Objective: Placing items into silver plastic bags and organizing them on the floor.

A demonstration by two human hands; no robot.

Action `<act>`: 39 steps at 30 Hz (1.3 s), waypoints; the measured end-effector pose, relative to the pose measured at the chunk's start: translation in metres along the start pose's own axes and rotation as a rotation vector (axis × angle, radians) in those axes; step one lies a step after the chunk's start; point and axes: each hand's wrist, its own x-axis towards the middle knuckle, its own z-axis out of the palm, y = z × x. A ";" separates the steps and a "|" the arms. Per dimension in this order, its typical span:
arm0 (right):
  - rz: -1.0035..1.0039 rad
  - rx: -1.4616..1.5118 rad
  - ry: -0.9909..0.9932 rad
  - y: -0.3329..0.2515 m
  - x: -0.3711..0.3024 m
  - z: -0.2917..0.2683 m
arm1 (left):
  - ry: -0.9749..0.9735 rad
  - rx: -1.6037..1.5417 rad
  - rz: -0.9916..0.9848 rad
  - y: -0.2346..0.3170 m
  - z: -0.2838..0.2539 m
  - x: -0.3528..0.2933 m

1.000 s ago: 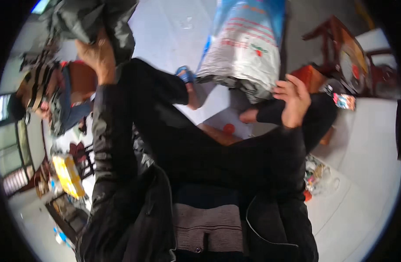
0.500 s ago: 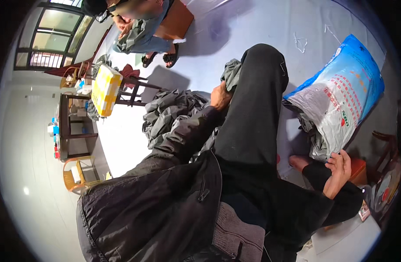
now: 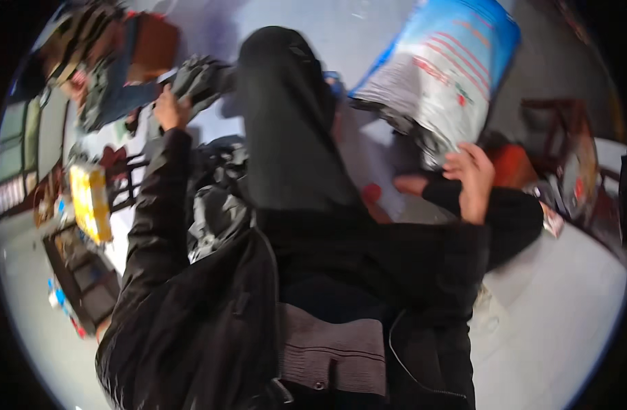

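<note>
Raised leg: from my remote feed I record the wearer's black-trousered leg (image 3: 289,130) bent, knee toward 12 o'clock from the centre of my view.
Sack: I find the blue and white sack (image 3: 457,68) lying between 1 and 2 o'clock, its lower end toward the wearer, dark crumpled material showing there.
Co-worker: I note a person in a striped top (image 3: 81,44) at 10 o'clock, well apart, blurred.
Wooden chair: I place the dark red-brown chair (image 3: 578,157) near 3 o'clock, beyond the right hand.
Loose pile: I see crumpled grey fabric (image 3: 221,208) at 9 o'clock, close beside the raised leg.
Yellow box: I log a yellow and white box (image 3: 89,203) at 9 o'clock, farther out.
Grey cloth: I locate the bunched cloth (image 3: 198,82) at 10 o'clock, left of the knee.
Left hand: I report it (image 3: 172,109) at 10 o'clock, fingers grasping the bunched cloth's near edge.
Right hand: I report it (image 3: 473,179) near 3 o'clock, fingers released and slightly curled, just beside the sack's lower end; contact I cannot tell.
</note>
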 end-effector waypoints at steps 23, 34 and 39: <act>-0.331 -2.031 -0.033 0.170 0.100 0.058 | -1.078 -1.725 -0.464 0.399 -0.201 -0.090; -0.484 -0.782 -0.038 0.152 0.127 0.061 | -1.298 -1.697 -0.394 0.418 -0.180 -0.097; -0.621 -0.642 0.001 0.050 0.092 0.081 | -1.239 -1.640 -0.456 0.403 -0.172 -0.101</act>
